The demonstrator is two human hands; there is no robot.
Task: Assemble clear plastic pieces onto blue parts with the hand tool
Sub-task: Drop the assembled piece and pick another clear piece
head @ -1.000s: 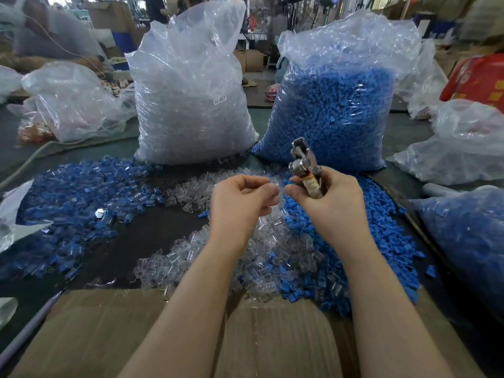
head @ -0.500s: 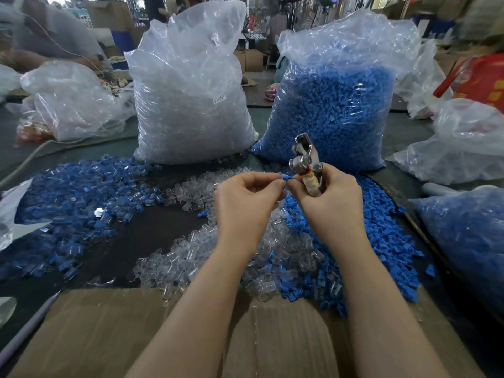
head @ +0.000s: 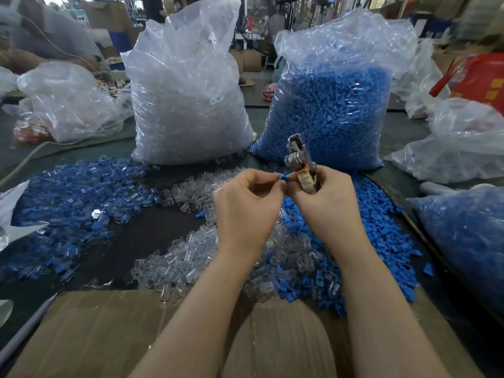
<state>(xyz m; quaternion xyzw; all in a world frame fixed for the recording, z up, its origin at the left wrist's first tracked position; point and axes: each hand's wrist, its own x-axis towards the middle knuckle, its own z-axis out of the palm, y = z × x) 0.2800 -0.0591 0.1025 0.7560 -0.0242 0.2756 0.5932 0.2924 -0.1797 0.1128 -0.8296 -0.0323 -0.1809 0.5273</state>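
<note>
My right hand (head: pixel 326 203) grips a metal hand tool (head: pixel 300 162) whose head points up, its handle wrapped in yellowish tape. My left hand (head: pixel 245 205) pinches a small blue part (head: pixel 283 178) at its fingertips, right beside my right thumb and the tool. Whether a clear piece sits on that blue part is too small to tell. Below my hands lie a pile of loose clear plastic pieces (head: pixel 185 257) and a pile of loose blue parts (head: pixel 381 236).
A tall bag of clear pieces (head: pixel 188 99) and a tall bag of blue parts (head: pixel 332 105) stand behind. A heap of blue-and-clear assembled pieces (head: pixel 68 200) spreads left. A cardboard box flap (head: pixel 109 331) lies near me. More plastic bags (head: pixel 458 236) crowd the right.
My hands have come together and risen slightly. A blue part now shows pinched between my left fingertips and right thumb, where a second ago none was visible.
</note>
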